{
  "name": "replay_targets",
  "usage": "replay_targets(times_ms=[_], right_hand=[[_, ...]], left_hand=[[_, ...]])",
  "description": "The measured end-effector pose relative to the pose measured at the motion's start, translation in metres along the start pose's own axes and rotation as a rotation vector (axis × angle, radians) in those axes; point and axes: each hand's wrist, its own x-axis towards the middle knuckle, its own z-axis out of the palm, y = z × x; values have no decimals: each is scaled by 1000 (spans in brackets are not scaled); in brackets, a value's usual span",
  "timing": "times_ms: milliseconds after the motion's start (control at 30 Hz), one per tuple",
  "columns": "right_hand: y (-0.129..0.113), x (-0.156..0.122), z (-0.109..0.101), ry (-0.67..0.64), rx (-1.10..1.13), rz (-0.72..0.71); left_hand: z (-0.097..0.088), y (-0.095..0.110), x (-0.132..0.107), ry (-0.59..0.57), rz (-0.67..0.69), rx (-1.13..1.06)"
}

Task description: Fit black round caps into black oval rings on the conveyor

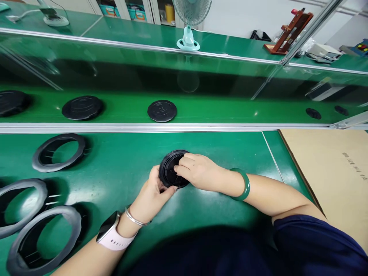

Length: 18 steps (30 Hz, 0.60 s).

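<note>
A round black lid (166,168) is held above the green bench, its hollow inside turned up towards me. My left hand (155,191) is closed around its left and lower edge, with the thumb along the near side. Over the right part of the lid, my right hand (197,170) has its fingers bent and drawn together inside the hollow. Whatever those fingertips pinch or press is hidden by the hand. Ribs or small features inside the lid are partly visible.
Several black rings, one of them a flanged ring (59,167), lie on the bench (115,214) at left. Beyond a metal rail (201,127), a green belt (215,111) carries several black discs (161,110). A cardboard sheet (330,165) lies right; a fan (188,38) stands behind.
</note>
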Motion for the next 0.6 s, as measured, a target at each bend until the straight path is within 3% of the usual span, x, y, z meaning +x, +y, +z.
replay_targets(times_ms=[267, 500, 600], right_hand=[[-6, 6, -13, -66, -47, 16], [-8, 2, 1, 43, -32, 61], [-11, 4, 6, 30, -39, 95]], left_hand=[[3, 3, -1, 7, 10, 47], [2, 3, -2, 56, 3, 78], [2, 2, -1, 68, -8, 69]])
